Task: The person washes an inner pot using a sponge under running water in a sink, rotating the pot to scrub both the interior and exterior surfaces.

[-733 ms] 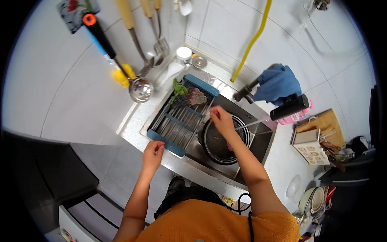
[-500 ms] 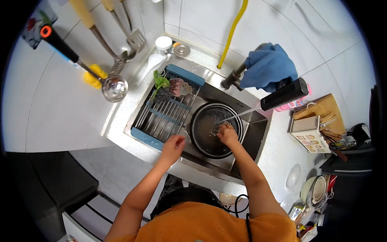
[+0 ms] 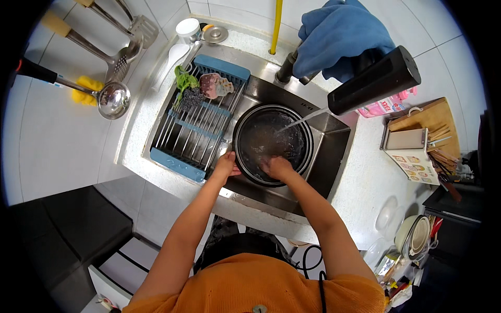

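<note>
A round black pot of water sits in the steel sink. A stream of water from the black faucet falls into it. My right hand reaches over the pot's near side, its fingertips down in the murky water. Whether they hold anything is hidden. My left hand is at the pot's left edge, thumb and fingers apart, with nothing seen in it. Beside it, a blue-ended drying rack spans the sink's left part, bearing leafy greens and a pink patterned piece.
A blue cloth drapes over the faucet. Ladle and other utensils hang on the left wall. A white spoon and lidded jar stand behind the rack. At right are a pink bottle, cutting board and stacked bowls.
My view has shifted closer to the sink. My left hand has moved right to the pot's edge. My right hand has moved left and nearer within the pot, away from the stream.
</note>
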Available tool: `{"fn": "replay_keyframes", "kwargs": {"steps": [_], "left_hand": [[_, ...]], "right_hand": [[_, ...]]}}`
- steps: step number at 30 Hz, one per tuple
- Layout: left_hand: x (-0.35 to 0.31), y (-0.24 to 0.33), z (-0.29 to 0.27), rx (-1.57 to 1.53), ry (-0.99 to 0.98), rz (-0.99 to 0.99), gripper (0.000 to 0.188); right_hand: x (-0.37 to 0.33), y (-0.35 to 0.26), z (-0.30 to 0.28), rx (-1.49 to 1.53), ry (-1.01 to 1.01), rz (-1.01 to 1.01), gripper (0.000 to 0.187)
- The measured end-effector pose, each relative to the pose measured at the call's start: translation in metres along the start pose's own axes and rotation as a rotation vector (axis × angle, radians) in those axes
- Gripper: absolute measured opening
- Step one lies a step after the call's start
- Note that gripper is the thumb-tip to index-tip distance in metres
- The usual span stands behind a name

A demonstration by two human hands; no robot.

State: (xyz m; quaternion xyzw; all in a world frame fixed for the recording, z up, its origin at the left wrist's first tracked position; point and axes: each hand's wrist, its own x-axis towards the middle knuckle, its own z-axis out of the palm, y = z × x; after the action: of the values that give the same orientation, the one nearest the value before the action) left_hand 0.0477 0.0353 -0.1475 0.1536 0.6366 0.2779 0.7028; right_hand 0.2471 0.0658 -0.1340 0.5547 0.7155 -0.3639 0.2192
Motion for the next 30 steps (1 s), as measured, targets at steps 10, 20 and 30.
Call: {"fn": "replay_keyframes", "kwargs": {"steps": [10, 20, 30], "left_hand": [[0.001, 0.006, -0.006, -0.118, -0.021, -0.084, 0.043], [-0.004, 0.008, 0.002, -0.017, 0.020, -0.005, 0.037], [0.001, 0.003, 0.004, 0.044, 0.092, 0.354, 0.036]], "right_hand": [[0.007, -0.059, -0.001, 0.651, 0.523, -0.529, 0.044], [-0.070, 0.028, 0.005, 0.207, 0.235, -0.688, 0.034], [-0.022, 0.040, -0.026, 0.363, 0.593, -0.512, 0.051]]}}
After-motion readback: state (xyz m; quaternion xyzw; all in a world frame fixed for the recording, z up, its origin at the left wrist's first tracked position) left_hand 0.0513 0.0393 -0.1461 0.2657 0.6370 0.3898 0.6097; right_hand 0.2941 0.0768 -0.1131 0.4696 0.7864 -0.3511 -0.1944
